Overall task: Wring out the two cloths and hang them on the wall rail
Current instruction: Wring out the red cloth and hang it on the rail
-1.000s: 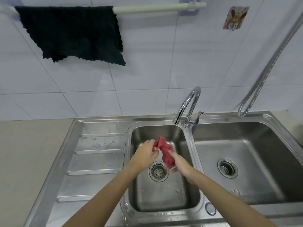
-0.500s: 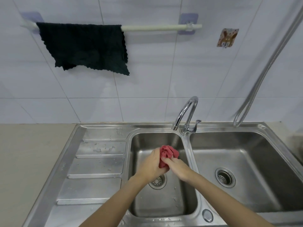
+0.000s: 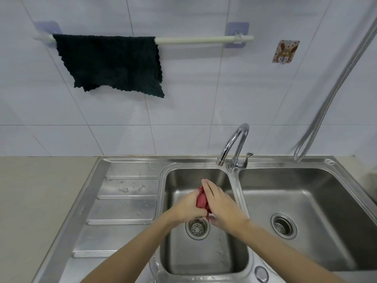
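Note:
A red cloth [image 3: 202, 202] is bunched tight between my two hands above the left sink basin [image 3: 206, 256], over its drain. My left hand [image 3: 188, 207] grips it from the left and my right hand [image 3: 219, 203] closes over it from the right; only a small strip of red shows between them. A dark green cloth [image 3: 114, 64] hangs spread over the left part of the white wall rail [image 3: 204, 39]. The right part of the rail is bare.
A chrome tap [image 3: 234, 148] stands behind the basins, spout over the left one. The right sink basin [image 3: 306, 211] lies beside it, a wet draining board [image 3: 124, 201] to the left. A metal hose [image 3: 330, 103] hangs at the right. A small hook sticker [image 3: 285, 51] is on the tiles.
The red cloth went from a stretched twist to a tight ball pressed between both hands. My right hand has come up over it. The view tilted up, so the rail sits lower in frame.

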Available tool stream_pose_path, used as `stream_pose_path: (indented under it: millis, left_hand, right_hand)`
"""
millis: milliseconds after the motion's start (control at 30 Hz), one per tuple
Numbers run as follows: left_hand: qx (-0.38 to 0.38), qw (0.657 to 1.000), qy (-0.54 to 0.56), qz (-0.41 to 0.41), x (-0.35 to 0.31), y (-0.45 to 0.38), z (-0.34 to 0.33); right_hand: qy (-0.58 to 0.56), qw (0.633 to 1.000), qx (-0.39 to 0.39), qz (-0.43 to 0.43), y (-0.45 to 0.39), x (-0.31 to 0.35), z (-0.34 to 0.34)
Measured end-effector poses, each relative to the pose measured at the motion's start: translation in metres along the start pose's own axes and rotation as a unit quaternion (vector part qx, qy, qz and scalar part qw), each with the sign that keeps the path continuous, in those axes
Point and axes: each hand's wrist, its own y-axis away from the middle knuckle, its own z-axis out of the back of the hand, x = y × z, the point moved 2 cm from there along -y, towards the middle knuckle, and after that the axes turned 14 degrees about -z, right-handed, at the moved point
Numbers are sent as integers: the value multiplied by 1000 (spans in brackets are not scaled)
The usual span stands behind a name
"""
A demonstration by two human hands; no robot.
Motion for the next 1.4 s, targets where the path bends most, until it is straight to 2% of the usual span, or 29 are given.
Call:
stream_pose_path:
  millis: [67,133,267,367,433,500,567,667,767,833,933,1067,1200,1300,1400]
  left_hand:
    - [24,1000,-16,11,-5,-3,1]
    - [52,994,-92,16,-7,-8,-2]
    - [40,973,-227,25,-4,-17,-5]
    - [39,962,-266,42,-8,-19,-3]
    - [39,974,-211,71,-8,-18,0]
    - [36,990,-69,121,-8,-17,8]
    - [43,988,39,145,-10,-16,16]
    - [94,979,102,151,-17,-17,22]
    - [128,971,116,163,-16,-19,21]
    - [159,972,65,160,-13,-21,20]
    - [178,969,-104,135,-6,-31,17]
    - [177,923,-338,48,11,-40,7]
    - [114,887,-448,2,27,-39,-1]
    - [100,852,-513,-30,31,-41,4]
    - [102,838,-532,-67,27,-40,13]
  right_hand:
    - [24,1000,-13,-10,-4,2,-4]
    - [78,996,-50,1,-13,2,-9]
    - [104,992,-73,0,-25,6,-12]
    - [117,989,-85,-11,-24,9,-9]
    - [106,989,-104,-27,-22,6,-9]
    - [96,987,-126,-33,-20,3,-9]
    - [89,986,-140,-10,-18,1,-13]
    - [55,986,-154,23,-17,2,-16]
    - [14,989,-145,28,-20,3,-18]
    - [30,989,-139,32,-24,2,-21]
    - [74,992,-101,33,-32,-3,-26]
    - [196,979,-9,49,-41,-7,-23]
    - [281,955,38,87,-48,1,-21]
    - [247,966,67,22,-53,12,-22]
    - [158,978,138,-21,-60,15,-18]
